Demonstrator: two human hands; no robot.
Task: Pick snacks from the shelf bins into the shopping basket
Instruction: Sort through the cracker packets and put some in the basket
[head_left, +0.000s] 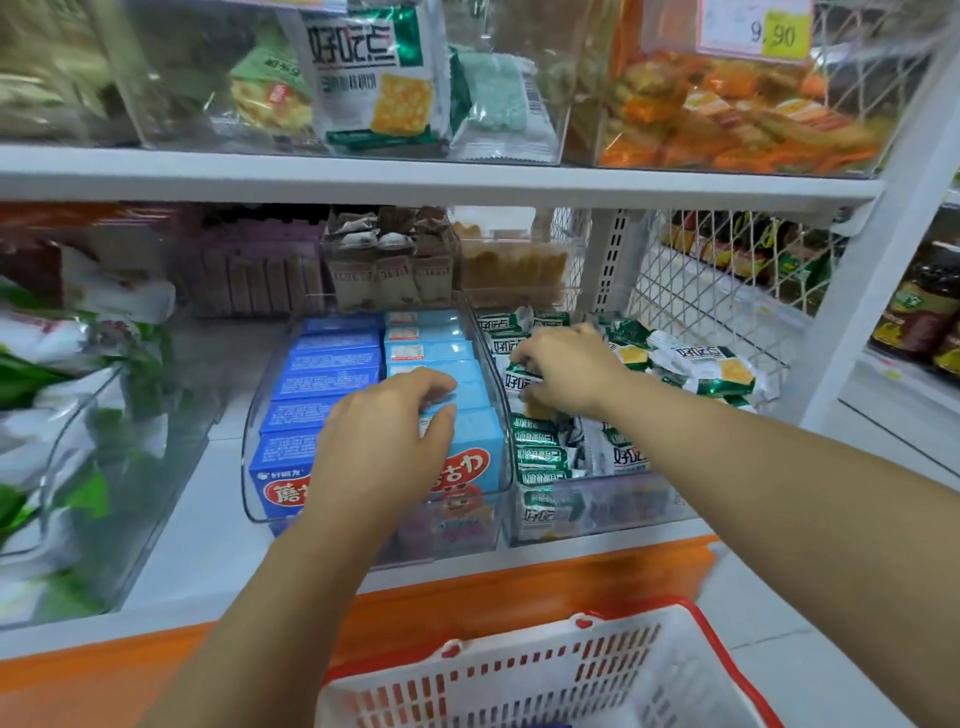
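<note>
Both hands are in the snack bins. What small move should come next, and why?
Probably lift both hands up and back toward the basket. The left hand curls round a light blue box, the right hand pinches a green-and-white packet, and neither is lifted out yet.

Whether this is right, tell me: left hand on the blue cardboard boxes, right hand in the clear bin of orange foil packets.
Not quite: the head view shows the right hand in the clear bin of green-and-white foil packets, not orange. The left hand is on the blue cardboard boxes.
</note>
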